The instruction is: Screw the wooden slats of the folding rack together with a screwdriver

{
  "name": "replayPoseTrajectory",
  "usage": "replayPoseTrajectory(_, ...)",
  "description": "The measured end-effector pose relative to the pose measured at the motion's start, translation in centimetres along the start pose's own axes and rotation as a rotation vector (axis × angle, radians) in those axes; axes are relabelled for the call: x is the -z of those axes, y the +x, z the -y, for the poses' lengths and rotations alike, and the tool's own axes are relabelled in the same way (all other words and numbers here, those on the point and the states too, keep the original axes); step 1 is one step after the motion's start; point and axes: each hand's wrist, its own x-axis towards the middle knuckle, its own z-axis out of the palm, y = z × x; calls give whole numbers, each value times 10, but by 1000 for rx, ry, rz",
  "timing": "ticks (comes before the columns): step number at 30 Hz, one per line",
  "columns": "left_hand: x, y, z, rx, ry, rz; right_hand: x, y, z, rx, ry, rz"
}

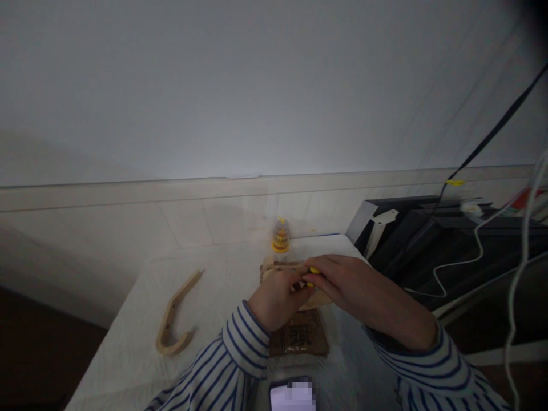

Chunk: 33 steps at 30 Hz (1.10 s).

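My left hand [277, 297] and my right hand [346, 283] meet over a light wooden piece [283, 267] on the white table [128, 354]. The right hand's fingers pinch a small yellow object [314, 270], and its thumb and forefinger are closed on it. The left hand's fingers are curled and press on the wooden piece from the left. Below the hands lies a brown printed packet [299, 338]. Both arms wear blue-and-white striped sleeves.
A curved wooden hook-shaped part [173, 319] lies at the table's left. A small yellow-based clear dome toy [281, 236] stands at the far edge. A phone [292, 395] lies at the near edge. Black furniture [428, 240] with cables sits to the right, a wall behind.
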Motion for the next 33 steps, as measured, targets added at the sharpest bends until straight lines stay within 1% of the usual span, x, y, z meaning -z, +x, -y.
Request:
replayPoseTrajectory(5,0,1,-1,35,20,-25,-2,1,0,-5,-19,-7)
replayPoseTrajectory(9,1,1,0,16,39,-42,-3,1,0,1,-28,-23)
replayPoseTrajectory(15,2,1,-2,34,29,-16,-3,-2,0,22,-69,-95)
replayPoseTrajectory(20,3,2,-2,58,79,-21,-1,-2,3,35,-25,-37)
replayPoseTrajectory(25,3,1,1,44,86,13,0,-2,3,34,-6,1)
replayPoseTrajectory(33,5,0,-1,31,56,37,-1,-2,2,32,1,1)
